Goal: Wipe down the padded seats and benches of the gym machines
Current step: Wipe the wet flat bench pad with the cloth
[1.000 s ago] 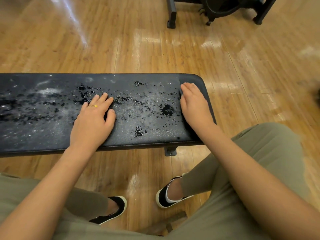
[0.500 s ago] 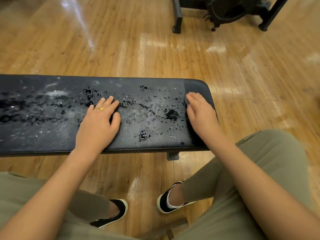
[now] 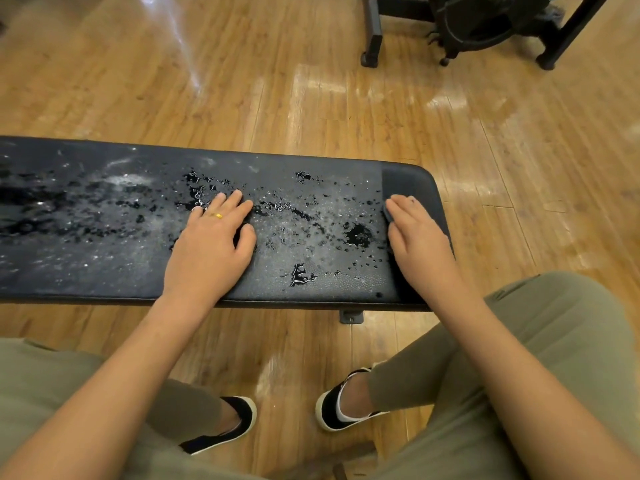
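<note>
A long black padded bench [image 3: 104,244] runs across the head view, its top covered in spray droplets and small puddles [image 3: 356,233]. My left hand [image 3: 211,247] lies flat on the wet middle of the pad, fingers straight, a gold ring on one finger. My right hand [image 3: 419,244] presses flat on the bench's right end, where a dry, dark strip reaches the rounded edge. A bit of dark grey cloth [image 3: 388,216] shows under its fingers; most of the cloth is hidden by the hand.
Wooden floor [image 3: 311,105] lies all around. A black machine frame [image 3: 372,32] with feet and wheels stands at the back right. My knees and black shoes [image 3: 343,407] are just in front of the bench, and a metal bracket [image 3: 351,317] hangs under its near edge.
My right hand has slid a little toward the near edge along the bench's right end. My left hand has stayed put. The view has tilted slightly, showing more of the machine behind.
</note>
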Tool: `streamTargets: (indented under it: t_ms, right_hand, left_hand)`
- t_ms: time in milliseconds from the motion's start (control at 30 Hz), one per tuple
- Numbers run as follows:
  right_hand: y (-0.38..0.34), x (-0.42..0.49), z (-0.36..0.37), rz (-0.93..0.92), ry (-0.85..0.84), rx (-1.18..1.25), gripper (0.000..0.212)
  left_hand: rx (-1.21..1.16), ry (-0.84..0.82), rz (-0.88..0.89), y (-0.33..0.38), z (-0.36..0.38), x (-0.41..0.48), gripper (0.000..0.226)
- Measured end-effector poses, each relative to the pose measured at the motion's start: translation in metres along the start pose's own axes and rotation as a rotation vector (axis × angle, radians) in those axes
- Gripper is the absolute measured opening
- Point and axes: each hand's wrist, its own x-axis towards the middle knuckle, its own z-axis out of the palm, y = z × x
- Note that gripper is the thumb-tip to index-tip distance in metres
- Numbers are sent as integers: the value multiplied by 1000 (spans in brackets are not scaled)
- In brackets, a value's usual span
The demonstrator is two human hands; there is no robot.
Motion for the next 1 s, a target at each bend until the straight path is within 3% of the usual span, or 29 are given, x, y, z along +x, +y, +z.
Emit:
streamTargets:
  t_ms: [133,300,600,867,1000]
  right_hand:
    - [8,47,3,1,-35,-33,38]
    - [10,94,8,40,-14,-66,27]
    - [-5,-45,3,15,-21,10,40]
    - [-11,20,1,90,-13,66,34]
    - [-13,5,3,66,1,49,36]
  left_hand:
    - [3,-1,4,0,0,0,44]
    - [3,-14,8,1,-1,-1,45]
    - [10,-2,16,1,0,-2,44]
    - [10,-10,14,3,-2,-4,45]
    - [9,-11,14,1,-2,-3,45]
